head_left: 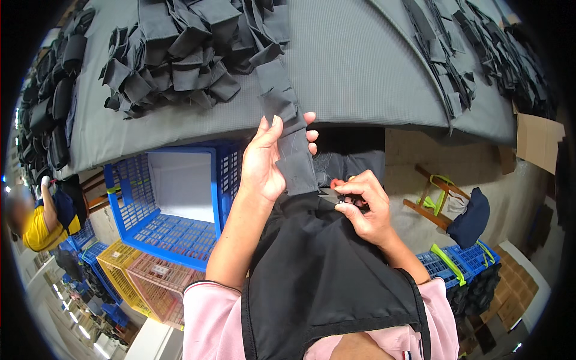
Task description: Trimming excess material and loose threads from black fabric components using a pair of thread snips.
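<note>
A strip of dark grey fabric pieces (295,153), seemingly joined end to end, runs down from the table edge in front of my body. My left hand (264,171) is closed around its middle, thumb on the near side and fingertips showing past the right edge. Close to the strip's lower end, my right hand (371,210) grips a pair of thread snips (329,195). Their dark blades point left at the fabric; whether they touch it I cannot tell. A bit of orange-red shows by the right fingers. Below both hands hangs my black apron (324,270).
The grey-covered table (354,78) bears a heap of folded grey pieces (174,60) and more strips (432,54) at right. A blue crate (168,237) stands left of my arm, a wooden stool (429,204) to the right. A person in yellow (45,225) is far left.
</note>
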`<state>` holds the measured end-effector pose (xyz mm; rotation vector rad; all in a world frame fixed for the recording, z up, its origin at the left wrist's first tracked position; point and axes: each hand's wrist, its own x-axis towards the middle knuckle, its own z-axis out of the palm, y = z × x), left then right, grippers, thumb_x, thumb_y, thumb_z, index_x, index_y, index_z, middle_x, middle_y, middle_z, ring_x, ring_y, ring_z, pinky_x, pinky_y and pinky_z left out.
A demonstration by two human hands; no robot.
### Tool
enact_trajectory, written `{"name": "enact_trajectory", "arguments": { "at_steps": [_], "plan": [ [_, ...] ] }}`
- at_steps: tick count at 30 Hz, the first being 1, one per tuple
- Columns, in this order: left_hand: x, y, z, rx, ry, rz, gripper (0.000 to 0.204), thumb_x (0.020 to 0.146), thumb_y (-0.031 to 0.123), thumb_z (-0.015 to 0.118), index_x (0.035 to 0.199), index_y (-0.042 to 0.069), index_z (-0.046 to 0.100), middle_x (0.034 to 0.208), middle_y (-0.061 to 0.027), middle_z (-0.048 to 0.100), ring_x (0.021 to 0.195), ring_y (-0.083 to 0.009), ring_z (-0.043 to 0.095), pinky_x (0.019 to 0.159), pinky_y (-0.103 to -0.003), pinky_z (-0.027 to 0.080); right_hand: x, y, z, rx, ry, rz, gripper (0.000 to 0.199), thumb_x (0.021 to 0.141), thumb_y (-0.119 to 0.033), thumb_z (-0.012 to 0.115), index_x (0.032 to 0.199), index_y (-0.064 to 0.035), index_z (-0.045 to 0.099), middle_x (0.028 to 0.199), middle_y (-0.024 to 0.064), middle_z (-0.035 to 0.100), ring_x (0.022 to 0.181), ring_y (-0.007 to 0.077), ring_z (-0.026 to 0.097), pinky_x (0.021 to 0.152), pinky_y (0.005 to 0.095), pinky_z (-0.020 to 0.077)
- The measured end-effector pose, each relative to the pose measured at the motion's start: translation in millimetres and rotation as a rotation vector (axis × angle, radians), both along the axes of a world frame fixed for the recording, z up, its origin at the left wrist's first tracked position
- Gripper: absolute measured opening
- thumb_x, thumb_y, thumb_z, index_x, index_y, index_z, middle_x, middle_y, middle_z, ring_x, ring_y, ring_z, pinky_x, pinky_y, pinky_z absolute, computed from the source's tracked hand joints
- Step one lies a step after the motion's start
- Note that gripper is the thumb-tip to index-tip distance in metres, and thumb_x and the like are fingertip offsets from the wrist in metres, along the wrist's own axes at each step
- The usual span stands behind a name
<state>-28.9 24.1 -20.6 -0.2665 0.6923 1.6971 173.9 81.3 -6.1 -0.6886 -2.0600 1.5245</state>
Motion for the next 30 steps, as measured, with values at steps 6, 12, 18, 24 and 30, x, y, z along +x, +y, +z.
{"name": "enact_trajectory", "arguments": {
  "at_steps": [6, 12, 18, 24, 30],
  "plan": [
    [5.9, 2.0, -0.4, -0.014, -0.021, 0.017, 0.036, 0.1, 0.027, 0.037, 0.124, 0.0, 0.042, 0.119, -0.0202, 0.055, 0.087, -0.0272, 0.058, 0.072, -0.038, 0.053, -5.4, -3.3, -3.4, -0.018, 0.073, -0.05, 0.025, 0.072, 0.0, 0.071, 0.095, -0.0012, 0.064, 0.083, 0.0062, 0.055, 0.063, 0.012, 0.05, 0.053, 0.0229, 0.0403],
    [8.9, 2.3, -1.2, -0.024, -0.058, 0.028, 0.035, 0.099, 0.026, 0.038, 0.124, 0.0, 0.041, 0.119, -0.021, 0.055, 0.087, -0.0275, 0.059, 0.072, -0.038, 0.054, -2.6, -4.0, -2.9, -0.057, 0.047, -0.087, 0.02, 0.072, 0.001, 0.07, 0.092, -0.0008, 0.064, 0.081, 0.0058, 0.054, 0.064, 0.0114, 0.049, 0.053, 0.0225, 0.0392],
    [13.5, 5.6, 8.0, -0.02, 0.119, 0.032, 0.032, 0.099, 0.025, 0.038, 0.123, 0.004, 0.04, 0.117, -0.0215, 0.056, 0.09, -0.0295, 0.061, 0.075, -0.04, 0.054, -3.3, 1.0, -0.2, -0.153, -0.086, -0.086, 0.019, 0.072, 0.003, 0.069, 0.09, 0.001, 0.064, 0.078, 0.0067, 0.052, 0.065, 0.0115, 0.05, 0.055, 0.0231, 0.0404],
    [12.8, 4.9, 13.6, -0.097, 0.28, 0.02, 0.03, 0.1, 0.023, 0.038, 0.127, 0.009, 0.035, 0.116, -0.0207, 0.057, 0.095, -0.0289, 0.062, 0.079, -0.042, 0.055, -8.8, 8.9, 26.0, 0.353, -0.091, 0.066, 0.024, 0.066, -0.002, 0.073, 0.089, -0.0028, 0.064, 0.078, 0.0071, 0.057, 0.06, 0.0216, 0.057, 0.055, 0.0292, 0.0458],
    [14.6, 5.9, 14.2, -0.108, 0.279, 0.01, 0.029, 0.1, 0.022, 0.037, 0.127, 0.013, 0.034, 0.116, -0.0203, 0.057, 0.095, -0.0281, 0.062, 0.079, -0.041, 0.055, -17.2, 2.4, 18.6, 0.318, -0.181, 0.126, 0.026, 0.064, -0.001, 0.074, 0.088, -0.0029, 0.064, 0.077, 0.0078, 0.055, 0.06, 0.0207, 0.055, 0.053, 0.0293, 0.0455]
  ]
}}
